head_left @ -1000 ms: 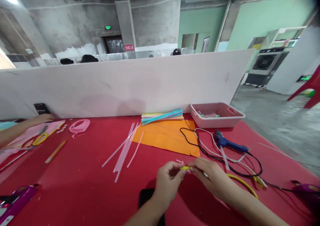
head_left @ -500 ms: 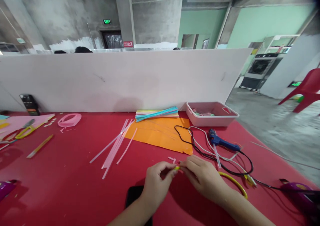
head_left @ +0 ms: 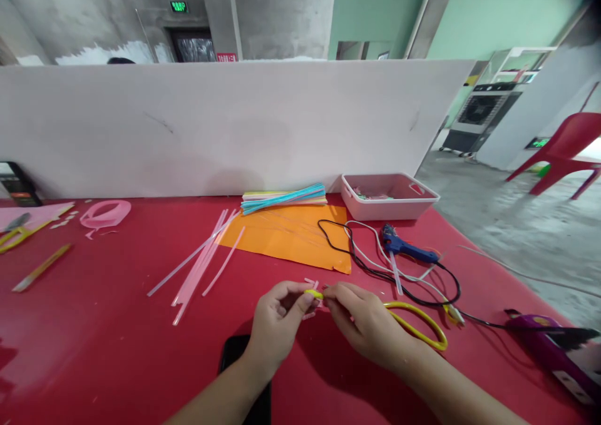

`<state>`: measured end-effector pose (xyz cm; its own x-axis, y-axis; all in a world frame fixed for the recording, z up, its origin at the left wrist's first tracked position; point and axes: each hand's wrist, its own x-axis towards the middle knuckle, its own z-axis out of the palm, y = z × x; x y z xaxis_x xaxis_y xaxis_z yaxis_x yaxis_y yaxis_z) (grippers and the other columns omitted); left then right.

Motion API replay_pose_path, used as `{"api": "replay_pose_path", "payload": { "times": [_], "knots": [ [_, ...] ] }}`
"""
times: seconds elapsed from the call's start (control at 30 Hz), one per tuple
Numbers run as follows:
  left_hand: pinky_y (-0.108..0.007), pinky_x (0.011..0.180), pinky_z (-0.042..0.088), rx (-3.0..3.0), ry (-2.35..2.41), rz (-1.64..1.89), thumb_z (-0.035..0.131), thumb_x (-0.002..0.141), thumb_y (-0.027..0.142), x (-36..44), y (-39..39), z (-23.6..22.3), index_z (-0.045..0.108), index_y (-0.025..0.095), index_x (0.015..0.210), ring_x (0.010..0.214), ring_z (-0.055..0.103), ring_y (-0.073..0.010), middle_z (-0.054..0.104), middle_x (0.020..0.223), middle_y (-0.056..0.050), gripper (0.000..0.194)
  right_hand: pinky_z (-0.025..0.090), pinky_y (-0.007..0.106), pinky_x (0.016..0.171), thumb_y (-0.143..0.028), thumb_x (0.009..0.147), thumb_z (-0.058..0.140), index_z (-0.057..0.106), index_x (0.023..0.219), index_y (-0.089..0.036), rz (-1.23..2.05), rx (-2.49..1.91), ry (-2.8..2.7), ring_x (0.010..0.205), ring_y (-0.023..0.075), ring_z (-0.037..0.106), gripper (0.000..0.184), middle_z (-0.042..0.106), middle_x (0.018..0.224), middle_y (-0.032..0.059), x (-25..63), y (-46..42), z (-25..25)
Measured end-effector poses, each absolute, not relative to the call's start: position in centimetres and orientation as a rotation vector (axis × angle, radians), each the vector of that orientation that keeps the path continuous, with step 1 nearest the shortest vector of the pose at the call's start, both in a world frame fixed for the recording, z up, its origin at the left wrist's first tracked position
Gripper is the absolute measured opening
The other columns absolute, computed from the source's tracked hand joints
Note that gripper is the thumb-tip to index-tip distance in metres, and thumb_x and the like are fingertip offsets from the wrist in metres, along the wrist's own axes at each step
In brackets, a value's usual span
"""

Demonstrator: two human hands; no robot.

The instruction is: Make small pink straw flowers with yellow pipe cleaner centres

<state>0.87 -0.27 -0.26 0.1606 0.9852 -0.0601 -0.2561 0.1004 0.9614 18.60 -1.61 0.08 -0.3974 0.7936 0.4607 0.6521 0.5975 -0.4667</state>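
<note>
A small yellow piece [head_left: 313,293], perhaps a bit of paper strip, is pinched between the thumb and forefinger of my left hand [head_left: 278,322]. My right hand [head_left: 369,322] meets it from the right with closed fingertips at its end; exactly how they grip is hidden. Short pink strip bits [head_left: 308,316] lie on the table just beneath the fingers. A yellow loop handle [head_left: 425,325], apparently of scissors, shows beside my right hand, which covers the rest. Under my left forearm rests a black phone-like object [head_left: 235,350].
Pink strips [head_left: 200,265] lie left of an orange sheet [head_left: 286,240], with blue strips [head_left: 284,198] behind. A pink bin [head_left: 389,209], blue glue gun [head_left: 409,248] with cables and purple tool [head_left: 544,343] stand right. A white partition [head_left: 263,124] bounds the red table.
The view has tilted down and shifted right, so the table things sit further left and higher. More of the yellow piece shows between my fingers. Both hands stay together.
</note>
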Motion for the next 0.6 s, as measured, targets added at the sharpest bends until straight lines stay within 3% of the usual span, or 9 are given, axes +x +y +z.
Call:
{"api": "replay_pose_path", "payload": {
  "times": [0.17, 0.6],
  "knots": [
    [-0.028, 0.074, 0.061, 0.981, 0.907, 1.124, 0.083, 0.067, 0.040, 1.06, -0.27, -0.10, 0.072, 0.013, 0.080, 0.070, 0.071, -0.0159, 0.075, 0.074, -0.005, 0.031, 0.042, 0.025, 0.054, -0.016, 0.091, 0.044, 0.052, 0.085, -0.023, 0.355, -1.170, -2.113, 0.060, 0.0153, 0.058, 0.013, 0.065, 0.073, 0.0030, 18.42, -1.89, -0.03],
    [-0.021, 0.069, 0.059, 0.905, 0.880, 1.058, 0.087, 0.060, 0.038, 1.08, -0.19, 0.01, 0.073, 0.014, 0.076, 0.063, 0.068, -0.0105, 0.074, 0.068, -0.002, 0.032, 0.044, 0.024, 0.059, -0.014, 0.091, 0.043, 0.054, 0.089, -0.023, 0.445, -1.125, -2.112, 0.066, 0.0154, 0.061, 0.014, 0.066, 0.077, 0.0040, 18.79, -2.11, -0.02]
  ]
}}
